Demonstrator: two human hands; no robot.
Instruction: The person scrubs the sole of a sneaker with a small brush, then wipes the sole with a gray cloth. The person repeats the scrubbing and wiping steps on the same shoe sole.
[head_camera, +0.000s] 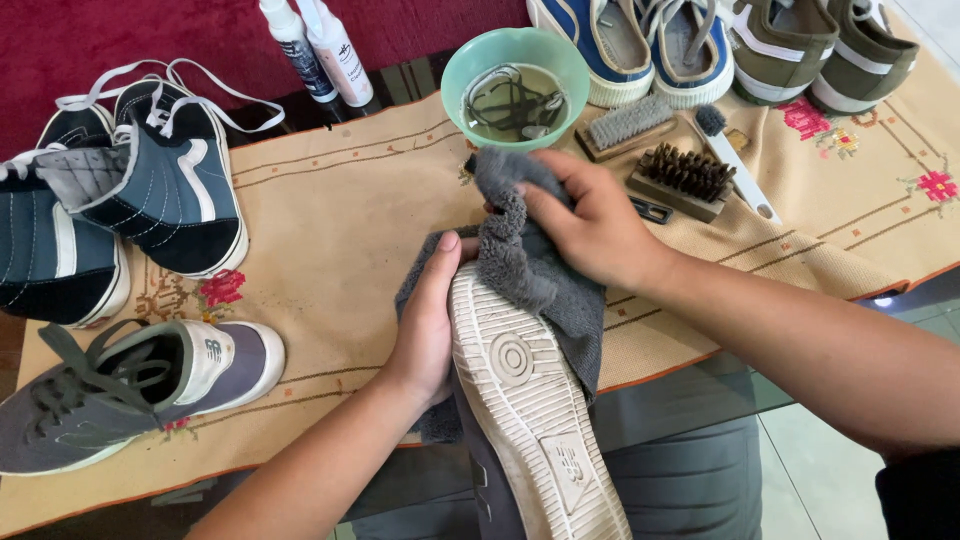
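Both hands on one shoe (525, 400), sole up, centre frame toward 6 o'clock. Left hand (428, 325) clasps its side through a grey cloth (530, 270); right hand (590, 220) pinches the cloth at the toe, probably rubbing. Bowl (515, 75) at 12 o'clock, brushes (665, 155) at 1.

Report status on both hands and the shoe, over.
Left hand grips upturned shoe, sole up. Right hand presses grey cloth on its toe. Green bowl and brushes sit just beyond, apart.
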